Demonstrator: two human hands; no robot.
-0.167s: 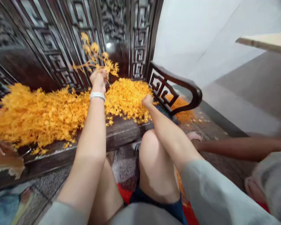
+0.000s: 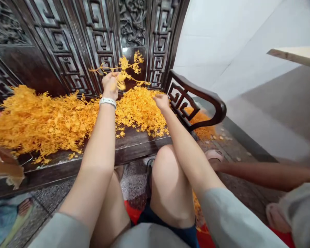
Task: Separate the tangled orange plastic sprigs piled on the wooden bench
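Note:
My left hand (image 2: 110, 84), with a white band at the wrist, is closed on a branched sprig of orange-yellow artificial foliage (image 2: 124, 63), held above the bench. Only a few tufts sit on its thin twigs, and part of the sprig is blurred. My right hand (image 2: 162, 101) hovers at the right edge of a heap of loose yellow tufts (image 2: 139, 112). Its fingers are drawn together in a pinch, and whatever may be between them is too small to make out. Left of my left forearm lies a larger pile of yellow sprigs (image 2: 51, 120).
The dark wooden bench (image 2: 136, 146) has a carved back (image 2: 100, 41) and a curved armrest (image 2: 219, 106) at right. A torn cardboard box (image 2: 7, 168) stands at left. Orange bits (image 2: 203, 125) lie on the floor beyond the armrest. Another person's arm (image 2: 260, 174) reaches in from the right.
The sprig in my left hand has turned and swung to the right. My right hand has shifted slightly up and away, its fingers now showing more clearly.

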